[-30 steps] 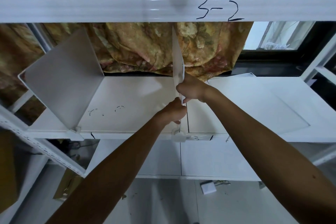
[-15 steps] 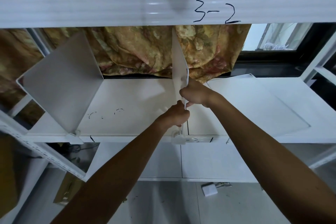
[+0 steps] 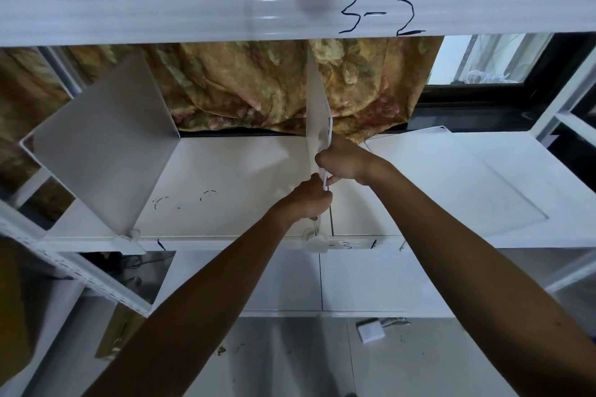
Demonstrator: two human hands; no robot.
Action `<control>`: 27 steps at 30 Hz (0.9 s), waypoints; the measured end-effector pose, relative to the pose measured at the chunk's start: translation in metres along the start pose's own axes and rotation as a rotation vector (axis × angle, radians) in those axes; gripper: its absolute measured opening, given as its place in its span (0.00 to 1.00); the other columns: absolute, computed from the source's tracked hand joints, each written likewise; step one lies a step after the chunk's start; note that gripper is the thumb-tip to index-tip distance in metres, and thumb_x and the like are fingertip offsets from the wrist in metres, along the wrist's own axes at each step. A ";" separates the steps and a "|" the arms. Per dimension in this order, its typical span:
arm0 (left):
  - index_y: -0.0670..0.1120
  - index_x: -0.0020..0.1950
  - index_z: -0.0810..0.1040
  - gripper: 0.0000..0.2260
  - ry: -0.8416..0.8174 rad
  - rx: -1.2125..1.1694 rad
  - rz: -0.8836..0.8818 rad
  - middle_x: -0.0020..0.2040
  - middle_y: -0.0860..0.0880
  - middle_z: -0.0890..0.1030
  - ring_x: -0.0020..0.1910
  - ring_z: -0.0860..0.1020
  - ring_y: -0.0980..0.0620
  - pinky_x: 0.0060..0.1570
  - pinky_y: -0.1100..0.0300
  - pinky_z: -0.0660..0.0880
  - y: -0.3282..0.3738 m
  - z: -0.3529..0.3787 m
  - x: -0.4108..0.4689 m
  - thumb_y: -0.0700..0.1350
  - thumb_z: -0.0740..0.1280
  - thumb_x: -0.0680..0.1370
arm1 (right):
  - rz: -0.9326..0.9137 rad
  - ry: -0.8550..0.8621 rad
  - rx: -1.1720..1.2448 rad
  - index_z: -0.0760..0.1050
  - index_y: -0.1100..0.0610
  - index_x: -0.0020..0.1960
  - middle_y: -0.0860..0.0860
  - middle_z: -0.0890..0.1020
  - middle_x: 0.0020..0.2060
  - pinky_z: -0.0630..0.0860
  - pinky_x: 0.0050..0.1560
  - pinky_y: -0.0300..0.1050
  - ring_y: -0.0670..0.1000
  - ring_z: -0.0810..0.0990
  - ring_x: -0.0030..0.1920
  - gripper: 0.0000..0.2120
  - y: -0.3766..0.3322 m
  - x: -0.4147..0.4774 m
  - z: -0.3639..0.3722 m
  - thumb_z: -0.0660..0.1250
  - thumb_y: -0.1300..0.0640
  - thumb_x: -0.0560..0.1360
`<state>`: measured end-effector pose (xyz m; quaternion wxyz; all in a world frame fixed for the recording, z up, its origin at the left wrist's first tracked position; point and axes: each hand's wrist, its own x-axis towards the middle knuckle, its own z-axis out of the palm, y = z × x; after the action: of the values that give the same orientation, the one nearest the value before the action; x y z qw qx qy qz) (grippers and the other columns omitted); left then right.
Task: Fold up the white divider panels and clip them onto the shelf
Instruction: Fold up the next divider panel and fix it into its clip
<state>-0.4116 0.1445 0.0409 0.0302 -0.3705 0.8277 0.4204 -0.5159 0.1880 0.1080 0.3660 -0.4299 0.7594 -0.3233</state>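
Observation:
A white divider panel point(image 3: 317, 106) stands upright, edge-on to me, in the middle of the white shelf point(image 3: 232, 177). My right hand point(image 3: 343, 159) grips its front edge higher up. My left hand point(image 3: 308, 201) grips the same edge lower down, just above a white clip point(image 3: 315, 240) on the shelf's front lip. A second divider panel point(image 3: 106, 151) stands upright at the left, with its own clip point(image 3: 134, 235) at the lip. A third white panel point(image 3: 451, 177) lies flat on the shelf to the right.
An upper shelf beam point(image 3: 290, 10) marked "3-2" hangs close above the panels. A patterned curtain point(image 3: 251, 87) hangs behind the shelf and a window point(image 3: 490, 58) shows at the right. A small white piece point(image 3: 371, 330) lies on the floor below.
Both hands keep their hold on the middle panel's front edge. The view has tilted slightly, so the shelf sits lower in the frame. The panels stay in place.

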 end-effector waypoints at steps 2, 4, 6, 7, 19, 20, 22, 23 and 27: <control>0.48 0.74 0.59 0.25 -0.004 0.002 -0.004 0.67 0.46 0.70 0.50 0.79 0.47 0.52 0.49 0.81 0.001 -0.002 -0.002 0.44 0.54 0.76 | -0.003 -0.008 -0.001 0.68 0.62 0.68 0.61 0.77 0.57 0.85 0.44 0.55 0.62 0.81 0.52 0.25 -0.002 0.002 0.000 0.59 0.62 0.71; 0.47 0.74 0.59 0.25 -0.008 0.022 -0.011 0.65 0.45 0.71 0.49 0.79 0.47 0.52 0.49 0.81 0.001 -0.005 -0.003 0.44 0.55 0.76 | -0.002 -0.011 0.017 0.68 0.62 0.68 0.60 0.77 0.57 0.85 0.45 0.56 0.62 0.81 0.53 0.23 -0.003 0.002 -0.001 0.58 0.64 0.72; 0.47 0.73 0.59 0.24 -0.010 0.040 -0.014 0.64 0.45 0.72 0.50 0.79 0.47 0.53 0.48 0.81 0.000 -0.006 -0.004 0.44 0.55 0.76 | 0.004 -0.014 0.048 0.67 0.62 0.69 0.60 0.77 0.59 0.85 0.45 0.55 0.62 0.80 0.55 0.25 -0.003 0.002 0.000 0.59 0.64 0.73; 0.47 0.73 0.59 0.24 -0.009 0.047 -0.012 0.64 0.44 0.73 0.50 0.79 0.47 0.53 0.48 0.81 -0.002 -0.007 -0.005 0.44 0.55 0.76 | 0.006 -0.015 0.067 0.67 0.62 0.70 0.60 0.76 0.59 0.85 0.45 0.55 0.63 0.79 0.56 0.25 -0.003 0.001 0.000 0.59 0.63 0.72; 0.47 0.73 0.59 0.24 -0.022 0.015 -0.004 0.63 0.46 0.71 0.50 0.78 0.48 0.53 0.49 0.81 0.000 -0.004 -0.008 0.45 0.55 0.76 | 0.006 -0.023 0.034 0.66 0.61 0.71 0.60 0.76 0.60 0.85 0.45 0.56 0.63 0.80 0.56 0.28 -0.006 -0.003 0.001 0.59 0.62 0.71; 0.47 0.73 0.59 0.23 -0.021 0.018 -0.003 0.63 0.46 0.71 0.50 0.78 0.48 0.52 0.48 0.81 0.000 -0.003 -0.007 0.45 0.55 0.77 | 0.006 -0.020 0.033 0.65 0.61 0.72 0.59 0.75 0.61 0.85 0.44 0.56 0.64 0.79 0.56 0.29 -0.004 -0.003 0.001 0.59 0.62 0.71; 0.47 0.73 0.59 0.23 -0.022 0.032 0.002 0.62 0.45 0.72 0.49 0.78 0.48 0.51 0.48 0.81 0.000 -0.003 -0.006 0.45 0.55 0.77 | 0.005 -0.018 0.035 0.65 0.61 0.72 0.60 0.75 0.60 0.85 0.44 0.55 0.63 0.79 0.56 0.28 -0.003 -0.002 0.001 0.59 0.63 0.72; 0.47 0.73 0.59 0.24 -0.023 0.038 0.003 0.63 0.45 0.72 0.49 0.79 0.48 0.52 0.48 0.81 0.000 -0.004 -0.007 0.46 0.55 0.77 | 0.008 -0.018 0.036 0.66 0.62 0.71 0.60 0.76 0.59 0.85 0.44 0.54 0.63 0.79 0.56 0.25 -0.003 -0.002 0.001 0.59 0.64 0.73; 0.46 0.73 0.59 0.24 -0.021 0.044 0.008 0.64 0.46 0.71 0.50 0.78 0.47 0.52 0.48 0.81 0.002 -0.005 -0.006 0.45 0.55 0.76 | 0.017 0.001 0.035 0.67 0.62 0.68 0.59 0.76 0.57 0.85 0.44 0.54 0.64 0.79 0.56 0.22 -0.005 -0.003 0.000 0.59 0.64 0.74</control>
<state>-0.4072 0.1453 0.0480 0.0452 -0.3622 0.8378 0.4060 -0.5128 0.1885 0.1132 0.3757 -0.4168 0.7574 -0.3339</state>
